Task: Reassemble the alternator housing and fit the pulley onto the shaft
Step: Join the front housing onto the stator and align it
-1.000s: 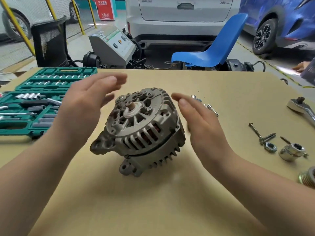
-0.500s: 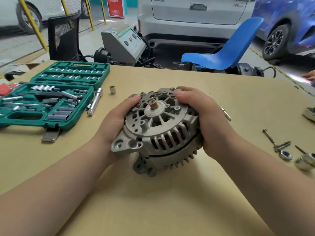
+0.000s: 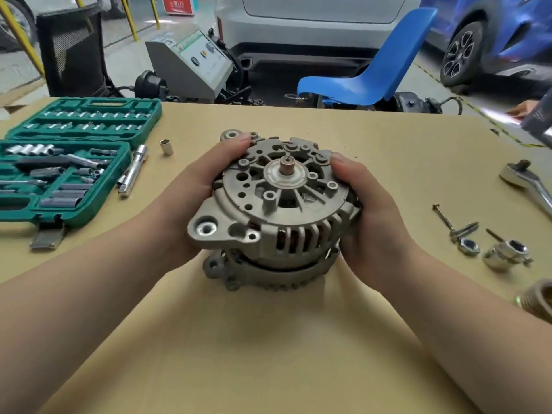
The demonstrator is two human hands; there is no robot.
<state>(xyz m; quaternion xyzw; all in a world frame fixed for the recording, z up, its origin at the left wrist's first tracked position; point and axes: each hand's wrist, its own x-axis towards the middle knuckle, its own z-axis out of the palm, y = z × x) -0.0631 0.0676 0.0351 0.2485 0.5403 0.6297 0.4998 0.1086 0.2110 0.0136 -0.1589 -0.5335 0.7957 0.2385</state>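
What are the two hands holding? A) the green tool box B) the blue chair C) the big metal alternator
C: the left hand and right hand grip the alternator from either side, on the table.

Bright, even daylight, soft shadows under the forearms, wide-angle bending and slight blur toward the edges.

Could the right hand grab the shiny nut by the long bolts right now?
Probably not yet: the right hand is busy gripping the alternator. Nothing blocks the way to the nut, though.
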